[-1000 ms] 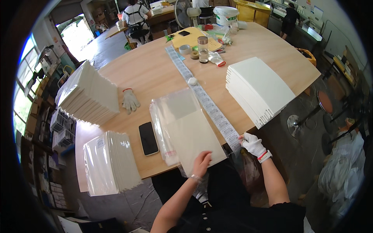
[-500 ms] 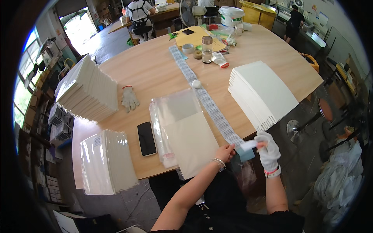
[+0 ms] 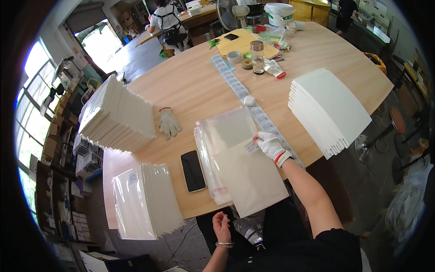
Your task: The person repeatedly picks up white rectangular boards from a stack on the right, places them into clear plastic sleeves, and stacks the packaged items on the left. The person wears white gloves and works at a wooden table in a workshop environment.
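My right hand (image 3: pixel 270 146), in a white knitted glove with bare fingertips, pinches a small white printed label (image 3: pixel 251 147). The label is at the upper right part of a cream board (image 3: pixel 249 179); whether it is stuck down I cannot tell. Beneath the board lies a stack of clear plastic bags (image 3: pixel 226 126). My bare left hand (image 3: pixel 221 226), a bracelet at its wrist, hangs by the table's front edge with fingers loosely curled, apparently holding nothing. A long strip of printed labels (image 3: pixel 235 85) runs across the table, partly behind my right hand, under a round white object (image 3: pixel 249 100).
Left stand two piles of bagged boards (image 3: pixel 120 115) (image 3: pixel 145 199); a stack of white boards (image 3: pixel 328 109) lies right. A phone (image 3: pixel 193 171), a loose glove (image 3: pixel 169 122), tape rolls (image 3: pixel 234 57) and a glass bottle (image 3: pixel 257 57) are on the table. A person (image 3: pixel 166 22) sits beyond.
My right hand has moved left and away from me, bringing the label onto the board. My left hand has let go of the strip's near end and dropped back left, toward my lap.
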A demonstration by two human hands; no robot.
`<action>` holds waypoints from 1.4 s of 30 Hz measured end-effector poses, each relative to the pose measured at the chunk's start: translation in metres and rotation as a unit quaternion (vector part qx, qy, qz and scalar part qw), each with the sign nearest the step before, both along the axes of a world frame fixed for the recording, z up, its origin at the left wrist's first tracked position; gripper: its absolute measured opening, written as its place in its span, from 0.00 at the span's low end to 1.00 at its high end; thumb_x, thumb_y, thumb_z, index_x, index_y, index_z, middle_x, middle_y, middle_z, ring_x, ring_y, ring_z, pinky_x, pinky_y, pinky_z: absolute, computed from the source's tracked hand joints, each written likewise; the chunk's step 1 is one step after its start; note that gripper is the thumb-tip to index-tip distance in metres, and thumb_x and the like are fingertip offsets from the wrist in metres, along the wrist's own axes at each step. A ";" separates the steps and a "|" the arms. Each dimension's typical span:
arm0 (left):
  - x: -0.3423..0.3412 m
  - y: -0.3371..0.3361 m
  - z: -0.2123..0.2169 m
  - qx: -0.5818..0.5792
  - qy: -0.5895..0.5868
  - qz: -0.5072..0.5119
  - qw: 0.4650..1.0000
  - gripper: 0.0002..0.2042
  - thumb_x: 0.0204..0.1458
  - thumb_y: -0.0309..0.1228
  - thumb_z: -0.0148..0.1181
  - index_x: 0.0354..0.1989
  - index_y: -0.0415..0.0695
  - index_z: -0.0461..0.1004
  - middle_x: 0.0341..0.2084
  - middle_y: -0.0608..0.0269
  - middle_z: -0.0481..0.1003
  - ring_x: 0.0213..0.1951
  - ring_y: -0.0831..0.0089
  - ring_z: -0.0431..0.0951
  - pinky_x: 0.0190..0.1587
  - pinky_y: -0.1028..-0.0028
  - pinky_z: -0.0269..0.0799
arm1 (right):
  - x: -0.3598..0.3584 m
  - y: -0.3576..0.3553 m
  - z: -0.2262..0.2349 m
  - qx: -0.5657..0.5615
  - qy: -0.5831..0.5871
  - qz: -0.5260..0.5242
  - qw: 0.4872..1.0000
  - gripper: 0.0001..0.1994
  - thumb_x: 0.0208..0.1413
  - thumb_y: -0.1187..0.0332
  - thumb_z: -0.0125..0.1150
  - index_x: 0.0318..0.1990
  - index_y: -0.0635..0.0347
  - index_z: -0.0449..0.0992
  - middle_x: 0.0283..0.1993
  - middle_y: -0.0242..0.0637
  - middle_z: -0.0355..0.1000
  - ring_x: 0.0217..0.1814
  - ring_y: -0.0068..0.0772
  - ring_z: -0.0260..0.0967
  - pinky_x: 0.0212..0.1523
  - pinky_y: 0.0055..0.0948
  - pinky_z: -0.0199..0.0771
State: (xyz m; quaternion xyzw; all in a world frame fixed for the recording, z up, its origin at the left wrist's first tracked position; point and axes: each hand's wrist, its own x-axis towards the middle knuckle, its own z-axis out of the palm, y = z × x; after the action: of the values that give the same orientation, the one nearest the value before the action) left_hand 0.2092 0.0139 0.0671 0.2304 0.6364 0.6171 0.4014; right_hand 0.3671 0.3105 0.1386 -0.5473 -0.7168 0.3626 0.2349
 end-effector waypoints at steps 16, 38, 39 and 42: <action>0.008 0.012 -0.056 0.028 0.436 -0.263 0.860 0.03 0.39 0.25 0.52 0.18 0.45 0.66 0.16 0.61 0.64 0.24 0.67 0.66 0.29 0.69 0.63 | 0.048 -0.032 0.018 0.158 -0.082 -0.040 0.983 0.09 0.47 0.63 0.51 0.32 0.58 0.68 0.33 0.45 0.68 0.37 0.48 0.66 0.34 0.39 0.66; -0.031 0.030 0.019 0.030 0.066 -0.291 0.954 0.06 0.58 0.32 0.39 0.38 0.46 0.62 0.26 0.71 0.60 0.28 0.81 0.60 0.34 0.79 0.62 | 0.120 -0.178 0.005 -0.281 0.392 -0.115 0.869 0.17 0.55 0.68 0.45 0.52 0.64 0.65 0.37 0.29 0.67 0.25 0.14 0.59 0.30 0.14 0.63; -0.015 0.036 0.061 0.077 0.027 -0.271 0.959 0.07 0.57 0.32 0.40 0.39 0.45 0.62 0.26 0.72 0.59 0.28 0.81 0.60 0.34 0.79 0.62 | 0.110 -0.177 -0.006 -0.210 0.365 -0.052 0.905 0.16 0.55 0.71 0.45 0.51 0.64 0.65 0.35 0.27 0.66 0.25 0.13 0.57 0.29 0.13 0.61; -0.044 0.021 0.104 0.088 0.195 -0.227 0.950 0.12 0.55 0.33 0.45 0.46 0.42 0.62 0.32 0.70 0.65 0.33 0.80 0.65 0.37 0.78 0.64 | 0.054 -0.186 0.017 -0.157 0.307 0.012 0.939 0.16 0.52 0.78 0.43 0.49 0.65 0.67 0.30 0.23 0.65 0.27 0.10 0.57 0.27 0.11 0.59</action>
State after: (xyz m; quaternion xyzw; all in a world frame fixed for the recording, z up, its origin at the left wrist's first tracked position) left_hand 0.1651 0.0346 0.1716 0.5185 0.5766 0.5062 0.3774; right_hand 0.4209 0.1244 0.1558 -0.4307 -0.5505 0.6234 0.3504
